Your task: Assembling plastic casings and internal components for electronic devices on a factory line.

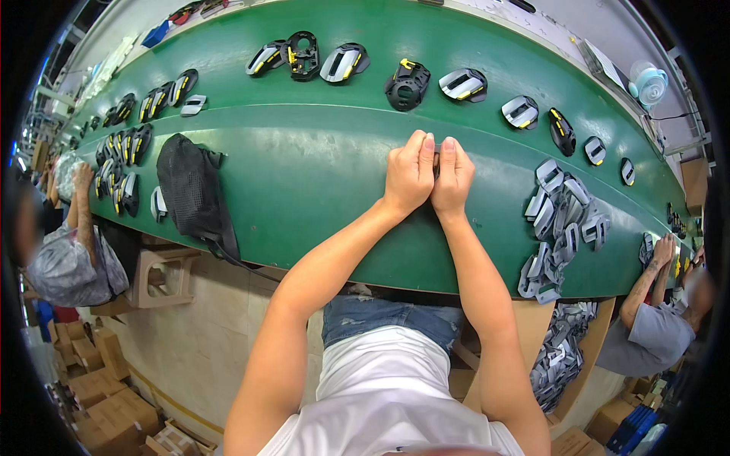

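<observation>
Part point(436, 164) in both hands, only a dark sliver of it showing: it sits above the middle of the green bench point(304, 201), between the left hand point(408, 175) and the right hand point(454, 178). In the head view, both hands are curled closed around it, knuckles drawn in and thumbs side by side along the far end; its full shape is hidden, so I cannot tell how deep either grip goes.

It looks light and stiff, probably hard plastic, and small enough to be lost inside two fists. Smooth faces may slip a little; thin edges, if it has any, would likely be the fragile places. Opposite sides seem the best hold, thumbs on top and fingers beneath, with pressure kept even.

To the right lies a loose pile of grey pieces point(566, 209), with a carton point(598, 346) of more at the near right. Along the far side stand black, grey and yellow units point(344, 64) in a spaced row. A black bag point(190, 186) lies to the left.
</observation>
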{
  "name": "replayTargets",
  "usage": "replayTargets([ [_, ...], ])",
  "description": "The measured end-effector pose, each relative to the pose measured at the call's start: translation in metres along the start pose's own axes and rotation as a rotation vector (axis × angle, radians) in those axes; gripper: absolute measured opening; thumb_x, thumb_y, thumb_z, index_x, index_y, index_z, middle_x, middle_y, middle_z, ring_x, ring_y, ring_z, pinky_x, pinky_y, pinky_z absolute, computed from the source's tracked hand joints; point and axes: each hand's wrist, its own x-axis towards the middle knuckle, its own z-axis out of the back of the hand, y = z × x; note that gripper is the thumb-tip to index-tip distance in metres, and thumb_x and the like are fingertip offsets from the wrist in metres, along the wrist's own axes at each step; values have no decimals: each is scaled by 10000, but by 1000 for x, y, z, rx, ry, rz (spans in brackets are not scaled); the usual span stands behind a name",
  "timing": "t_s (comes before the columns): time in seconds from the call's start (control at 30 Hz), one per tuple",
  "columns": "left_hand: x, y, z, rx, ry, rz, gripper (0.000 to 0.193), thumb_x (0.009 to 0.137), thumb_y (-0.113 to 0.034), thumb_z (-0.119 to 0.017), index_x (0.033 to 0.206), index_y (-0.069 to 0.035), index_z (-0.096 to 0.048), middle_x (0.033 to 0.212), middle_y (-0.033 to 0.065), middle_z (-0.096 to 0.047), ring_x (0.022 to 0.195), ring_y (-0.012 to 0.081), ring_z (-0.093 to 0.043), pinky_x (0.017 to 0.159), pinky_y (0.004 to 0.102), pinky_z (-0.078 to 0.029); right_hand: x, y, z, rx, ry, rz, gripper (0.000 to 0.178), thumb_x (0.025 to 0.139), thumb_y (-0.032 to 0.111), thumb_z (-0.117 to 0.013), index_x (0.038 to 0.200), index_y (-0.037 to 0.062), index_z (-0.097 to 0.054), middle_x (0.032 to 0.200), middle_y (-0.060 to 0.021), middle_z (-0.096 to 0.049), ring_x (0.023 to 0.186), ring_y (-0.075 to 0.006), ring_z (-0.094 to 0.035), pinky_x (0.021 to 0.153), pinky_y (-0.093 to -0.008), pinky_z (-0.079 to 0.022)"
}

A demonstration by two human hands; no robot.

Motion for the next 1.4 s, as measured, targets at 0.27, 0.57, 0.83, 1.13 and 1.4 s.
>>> replayTargets([
  [0.27, 1, -2, -1, -39, 5, 22, 252, 935, -137, -442, 715, -12, -441, 514, 140, -469, 416, 266, -470, 415, 351, -353, 0, 1, 3, 21, 6, 23, 367, 966, 217, -416, 665, 8, -426, 543, -15, -399, 519, -80, -349, 468, -264, -305],
  [0.57, 0, 1, 0, -69, 20, 25, 254, 940, -135, -439, 720, -8, -437, 504, 123, -471, 410, 233, -469, 413, 325, -356, 0, 0, 4, 94, 34, -21, 359, 969, 210, -415, 665, 19, -426, 568, 11, -394, 537, -62, -338, 478, -242, -296],
  [0.83, 0, 5, 0, -121, 21, 74, 292, 961, -163, -422, 711, -12, -409, 515, 43, -424, 453, 89, -395, 413, 268, -315, 2, 2, 1, 159, 73, -60, 352, 972, 216, -419, 675, 28, -434, 589, 26, -394, 547, -54, -343, 481, -236, -296],
  [1.13, 1, 6, 0, -97, 46, 82, 299, 960, -170, -421, 708, -9, -408, 515, 36, -410, 455, 83, -384, 415, 270, -312, 2, -3, 2, 176, 52, -111, 355, 968, 216, -432, 666, 29, -428, 588, 24, -399, 548, -55, -343, 478, -240, -294],
  [1.4, 1, 16, -1, -170, -34, 164, 298, 948, -161, -429, 695, -4, -419, 499, 104, -445, 409, 182, -406, 417, 324, -328, 1, 3, -5, -53, 34, 185, 353, 956, 194, -444, 651, 17, -428, 532, 1, -404, 492, -70, -338, 441, -255, -290],
])
